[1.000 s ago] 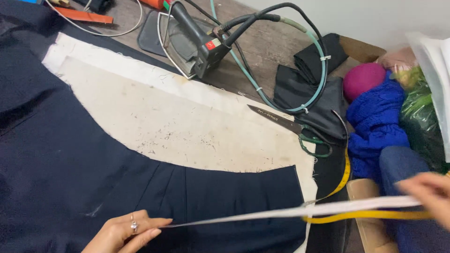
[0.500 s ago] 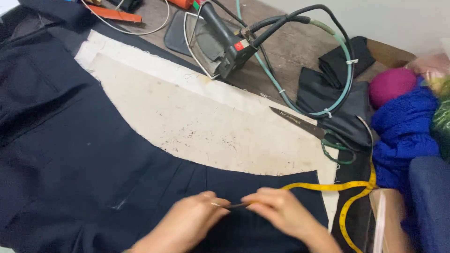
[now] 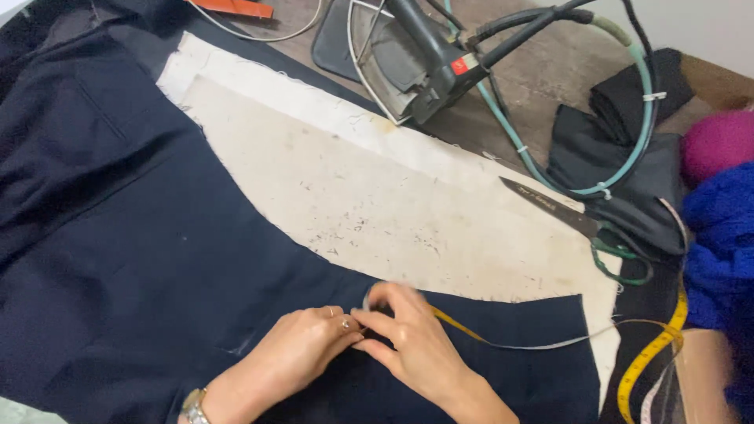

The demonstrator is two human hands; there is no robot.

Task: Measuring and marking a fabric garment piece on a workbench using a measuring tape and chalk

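Head | both hands' fingers pinching tape measure [image 3: 471,334] on navy fabric [image 3: 141,267] | scissors [image 3: 581,224] nearby

Small red rectangular label [image 3: 460,66] on dark handle of steam iron [image 3: 416,59], upper centre. Brown cardboard box corner [image 3: 719,82] right of iron, at frame edge. No signs, no screens seen.

yellow tape measure [image 3: 550,343] slack across navy fabric [image 3: 157,267]

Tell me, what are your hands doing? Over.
Left hand and right hand together, pinching yellow measuring tape on navy fabric. Scissors lie apart, right.
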